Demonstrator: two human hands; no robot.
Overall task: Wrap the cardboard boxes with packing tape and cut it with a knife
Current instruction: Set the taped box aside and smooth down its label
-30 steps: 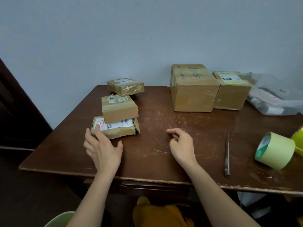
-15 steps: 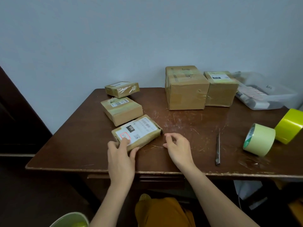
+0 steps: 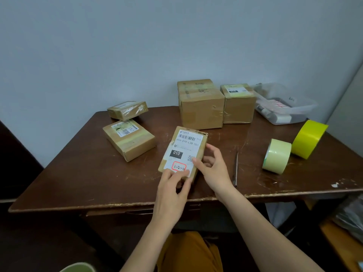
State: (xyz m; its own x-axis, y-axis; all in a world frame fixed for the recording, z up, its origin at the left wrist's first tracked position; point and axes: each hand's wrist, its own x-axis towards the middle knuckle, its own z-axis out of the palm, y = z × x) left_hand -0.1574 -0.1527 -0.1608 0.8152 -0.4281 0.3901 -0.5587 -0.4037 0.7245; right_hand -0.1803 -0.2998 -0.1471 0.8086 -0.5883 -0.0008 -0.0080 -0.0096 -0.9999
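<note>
Both forearms are bare up to the bottom edge of the view, with no sleeve, watch or ring showing on the left hand (image 3: pixel 172 191) or the right hand (image 3: pixel 214 169). The fingers (image 3: pixel 198 162) are slim with short, unpainted nails. Mustard-orange trousers (image 3: pixel 188 252) cover the lap.

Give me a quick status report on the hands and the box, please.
Left hand and right hand both grip the labelled box, mid-table. Pale tape roll and knife untouched on the right. Nothing in the way.

bare table (image 3: pixel 82 173) left, knife (image 3: pixel 236 167) and tape rolls (image 3: pixel 277 156) right
</note>
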